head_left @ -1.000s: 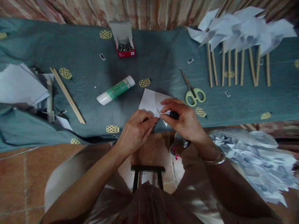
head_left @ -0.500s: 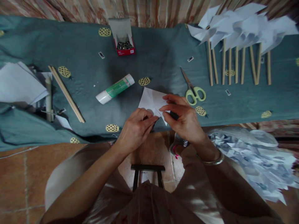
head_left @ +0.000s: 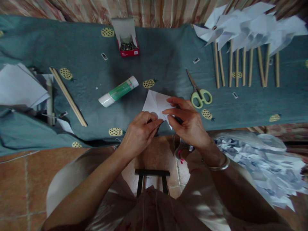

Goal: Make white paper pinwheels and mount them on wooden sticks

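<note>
A white sheet of paper point(head_left: 152, 99), partly cut or folded, lies at the near edge of the cloth-covered table, with one corner pointing toward me. My left hand point(head_left: 141, 130) has thumb and index finger pinched on its lower left part. Over the right side of the sheet is my right hand point(head_left: 186, 120), its thumb, index and middle fingers curved and apart, the tips at the paper's surface. The fingers hide parts of the sheet. Just right of that hand lie scissors with light green handles point(head_left: 201, 98). To the left is a green and white glue stick point(head_left: 119, 91).
A red box point(head_left: 129, 51) of small metal pieces stands open at the back. Several paper pinwheels point(head_left: 243, 29) on wooden sticks lie at the right. Wooden sticks point(head_left: 68, 98) and a paper stack point(head_left: 21, 85) are at the left. A plastic bag of paper scraps point(head_left: 262, 163) sits below right.
My right index and middle fingertips have shifted very slightly left over the paper. My left hand keeps its pinch, and the sheet stays in place.
</note>
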The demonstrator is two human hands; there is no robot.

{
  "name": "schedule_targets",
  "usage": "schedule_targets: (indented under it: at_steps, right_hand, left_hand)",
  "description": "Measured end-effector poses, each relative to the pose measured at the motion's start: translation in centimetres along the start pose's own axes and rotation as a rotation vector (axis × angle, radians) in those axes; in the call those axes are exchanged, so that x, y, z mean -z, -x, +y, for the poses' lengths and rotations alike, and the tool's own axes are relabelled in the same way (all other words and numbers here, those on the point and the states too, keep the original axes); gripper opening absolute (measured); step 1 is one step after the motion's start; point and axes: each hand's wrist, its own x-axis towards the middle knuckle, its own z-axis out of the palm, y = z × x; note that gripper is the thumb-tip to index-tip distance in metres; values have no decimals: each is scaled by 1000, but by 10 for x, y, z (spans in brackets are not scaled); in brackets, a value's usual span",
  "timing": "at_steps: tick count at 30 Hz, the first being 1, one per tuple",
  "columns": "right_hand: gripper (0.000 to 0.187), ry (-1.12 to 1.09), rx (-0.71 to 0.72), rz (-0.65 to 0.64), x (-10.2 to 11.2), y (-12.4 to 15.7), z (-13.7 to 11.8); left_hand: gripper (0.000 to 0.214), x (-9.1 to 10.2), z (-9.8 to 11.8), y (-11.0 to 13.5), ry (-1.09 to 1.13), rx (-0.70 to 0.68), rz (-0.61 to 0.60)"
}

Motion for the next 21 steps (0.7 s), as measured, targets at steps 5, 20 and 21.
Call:
schedule_targets:
  at_steps: [5,20,21]
  right_hand:
    - [22,-8,-9,-3,-1,0,1]
    - [31,77,86,-127,-3,2,-1]
    - [31,77,77,-134,-4,3,-2]
  left_hand:
    - [18,-1,-1,0,8,17,0]
    - [19,0,-1,1,14,26,-22]
    - [19,0,0,1,14,30,-24]
